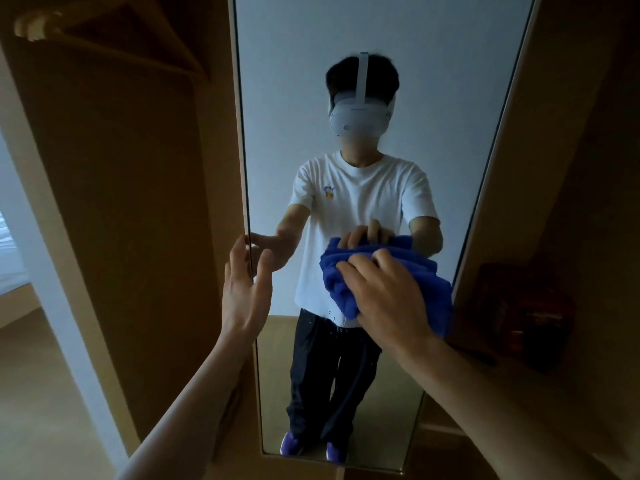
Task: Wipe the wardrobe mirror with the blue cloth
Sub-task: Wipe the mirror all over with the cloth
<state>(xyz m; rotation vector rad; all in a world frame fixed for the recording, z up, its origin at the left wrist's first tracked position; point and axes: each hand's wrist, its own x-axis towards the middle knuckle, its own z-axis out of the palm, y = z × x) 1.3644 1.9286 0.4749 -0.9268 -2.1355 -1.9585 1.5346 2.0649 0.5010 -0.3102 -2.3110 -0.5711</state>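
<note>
A tall narrow wardrobe mirror (277,98) on a wooden door fills the middle of the head view. My right hand (384,299) grips a bunched blue cloth (346,268) and presses it against the glass toward the mirror's right side, about halfway up. My left hand (244,285) is held with straight fingers at the mirror's left edge; its fingertips reach the frame edge. A few water drops sit on the glass just below the cloth. The mirror reflects a person in a white T-shirt and both hands.
The open wardrobe (138,202) with a wooden hanger (38,26) stands to the left. On the right, a wooden panel (554,168) holds a dark red object (519,313) on a shelf. Wooden floor lies at lower left.
</note>
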